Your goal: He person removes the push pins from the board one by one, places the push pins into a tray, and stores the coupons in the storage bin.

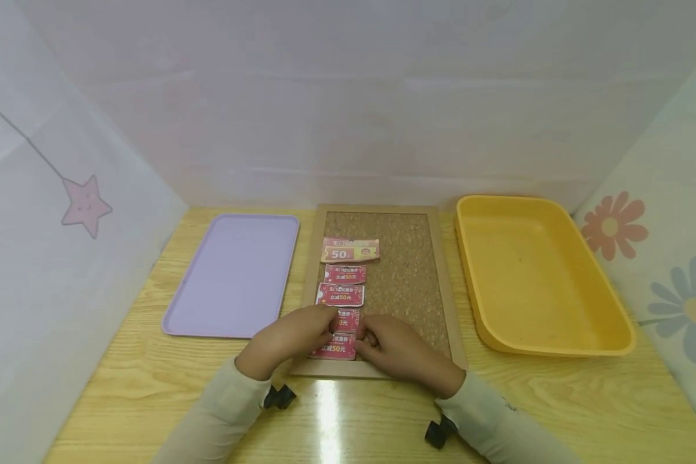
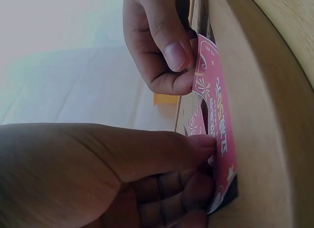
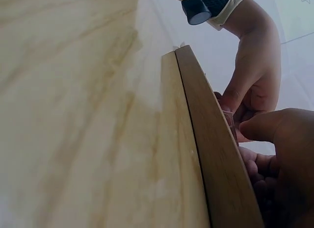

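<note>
Several pink paper coupons lie in a column on a wood-framed cork board (image 1: 406,277). The lowest coupon (image 1: 338,349) is near the board's front edge, between both hands. My left hand (image 1: 292,335) pinches its left end; in the left wrist view the thumb lies on the printed face of the coupon (image 2: 222,115), with fingers curled beside it. At the opposite end, my right hand (image 1: 403,348) holds the same coupon between thumb and curled fingers. Just above it, another coupon (image 1: 350,320) is partly covered by the left fingers. The right wrist view shows little of the coupon.
Left of the board lies a flat purple tray (image 1: 232,277). A deep yellow tray (image 1: 548,283) stands to the right. Farther up the board are a coupon (image 1: 340,295), a smaller coupon (image 1: 345,275) and a larger pink-and-yellow coupon (image 1: 350,250). White printed sheets surround the wooden table (image 1: 133,393).
</note>
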Action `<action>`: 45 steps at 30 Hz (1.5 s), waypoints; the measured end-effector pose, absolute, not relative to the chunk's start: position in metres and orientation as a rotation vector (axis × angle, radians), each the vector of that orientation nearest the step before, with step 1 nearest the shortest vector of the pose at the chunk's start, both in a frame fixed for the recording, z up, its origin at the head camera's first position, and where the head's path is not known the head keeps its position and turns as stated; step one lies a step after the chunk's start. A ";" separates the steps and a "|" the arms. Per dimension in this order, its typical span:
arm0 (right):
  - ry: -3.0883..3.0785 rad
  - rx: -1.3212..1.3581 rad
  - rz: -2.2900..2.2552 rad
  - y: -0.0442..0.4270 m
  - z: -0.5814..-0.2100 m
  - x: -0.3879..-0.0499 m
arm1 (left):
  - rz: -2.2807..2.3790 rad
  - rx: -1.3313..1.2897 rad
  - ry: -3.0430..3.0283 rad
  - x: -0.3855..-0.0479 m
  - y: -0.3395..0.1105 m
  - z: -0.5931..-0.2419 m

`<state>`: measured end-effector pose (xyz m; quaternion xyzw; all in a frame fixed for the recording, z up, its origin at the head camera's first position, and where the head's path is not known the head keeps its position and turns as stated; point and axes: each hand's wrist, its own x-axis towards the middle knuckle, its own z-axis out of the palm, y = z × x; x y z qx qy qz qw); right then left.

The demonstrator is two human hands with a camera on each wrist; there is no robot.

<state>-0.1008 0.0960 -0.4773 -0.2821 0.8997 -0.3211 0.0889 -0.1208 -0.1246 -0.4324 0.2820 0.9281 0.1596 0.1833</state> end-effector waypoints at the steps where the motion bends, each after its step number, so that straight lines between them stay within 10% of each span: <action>1: 2.675 -0.838 -0.959 0.096 -0.477 -0.100 | 0.454 0.796 2.617 -0.121 -0.125 -0.432; 45: 2.834 -0.884 -1.002 0.095 -0.494 -0.102 | 0.443 0.796 2.616 -0.124 -0.125 -0.437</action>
